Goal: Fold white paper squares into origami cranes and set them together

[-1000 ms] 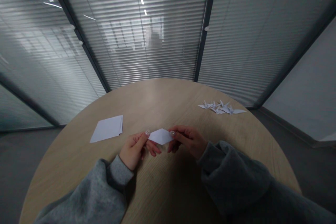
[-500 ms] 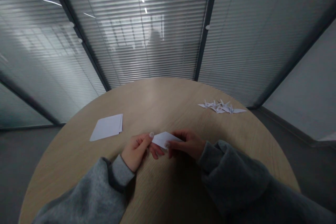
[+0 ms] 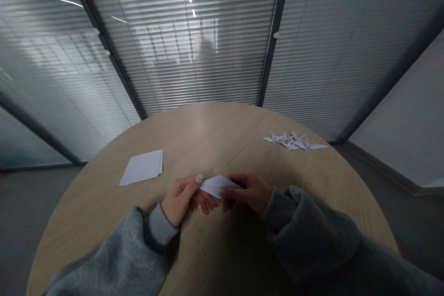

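A folded piece of white paper, roughly diamond-shaped with a crease along its middle, is held between both hands above the near part of the table. My left hand pinches its left corner, thumb on top and fingers underneath. On the other side my right hand grips the right end, with the thumb on the near edge and the fingers behind. The paper's right tip is partly hidden by that hand.
The round wooden table carries a small stack of white paper sheets at the left. Several folded white paper cranes lie clustered at the right. Glass panels with blinds stand behind the table's far edge.
Both hands keep their grip on the folded paper and have barely moved. The view has shifted very slightly.
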Motion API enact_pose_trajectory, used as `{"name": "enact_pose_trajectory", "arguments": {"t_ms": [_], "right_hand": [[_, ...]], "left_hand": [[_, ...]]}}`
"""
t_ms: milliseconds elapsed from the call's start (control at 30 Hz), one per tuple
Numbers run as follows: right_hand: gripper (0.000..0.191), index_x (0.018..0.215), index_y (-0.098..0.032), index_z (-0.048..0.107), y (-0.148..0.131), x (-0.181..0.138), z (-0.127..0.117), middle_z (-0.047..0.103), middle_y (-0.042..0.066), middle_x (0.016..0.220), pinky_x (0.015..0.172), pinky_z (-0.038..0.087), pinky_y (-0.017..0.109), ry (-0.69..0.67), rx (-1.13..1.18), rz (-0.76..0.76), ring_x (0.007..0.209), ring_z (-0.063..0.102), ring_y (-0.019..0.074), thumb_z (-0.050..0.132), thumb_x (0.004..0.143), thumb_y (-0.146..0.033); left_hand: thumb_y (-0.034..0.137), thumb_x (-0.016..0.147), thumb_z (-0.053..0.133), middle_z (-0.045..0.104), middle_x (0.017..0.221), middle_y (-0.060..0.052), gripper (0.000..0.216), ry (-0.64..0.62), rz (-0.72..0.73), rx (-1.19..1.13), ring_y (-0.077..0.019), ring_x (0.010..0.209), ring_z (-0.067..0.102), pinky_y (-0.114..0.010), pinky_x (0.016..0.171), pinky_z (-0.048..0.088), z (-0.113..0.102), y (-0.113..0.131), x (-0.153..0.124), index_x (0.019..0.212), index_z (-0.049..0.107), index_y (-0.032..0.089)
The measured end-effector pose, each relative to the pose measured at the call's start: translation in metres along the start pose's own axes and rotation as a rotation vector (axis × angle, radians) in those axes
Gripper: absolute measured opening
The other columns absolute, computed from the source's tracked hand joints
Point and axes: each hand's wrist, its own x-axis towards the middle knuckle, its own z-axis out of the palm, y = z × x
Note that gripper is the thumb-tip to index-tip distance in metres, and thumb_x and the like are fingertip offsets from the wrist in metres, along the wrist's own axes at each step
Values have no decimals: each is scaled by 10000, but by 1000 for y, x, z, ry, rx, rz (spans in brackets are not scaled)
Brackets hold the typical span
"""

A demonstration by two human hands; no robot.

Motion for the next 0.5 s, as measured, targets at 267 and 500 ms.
{"name": "enact_pose_trajectory", "arguments": {"t_ms": [267, 500], "right_hand": [[481, 672, -129, 635, -3, -2, -1, 656, 16, 546, 511, 460, 244, 21, -43, -21, 483, 581, 114, 679, 621, -605], [530, 708, -132, 633, -3, -1, -2, 662, 33, 577, 529, 461, 244, -8, -36, -86, 510, 580, 115, 588, 687, -659]], "left_hand": [[488, 712, 642, 678, 576, -45, 349, 24, 27, 3, -110, 418, 548, -179, 321, 285, -2, -2, 1, 683, 573, 146], [486, 732, 625, 668, 597, -41, 348, 36, 64, -32, -95, 426, 532, -160, 326, 291, -5, -5, 1, 694, 559, 146]]}}
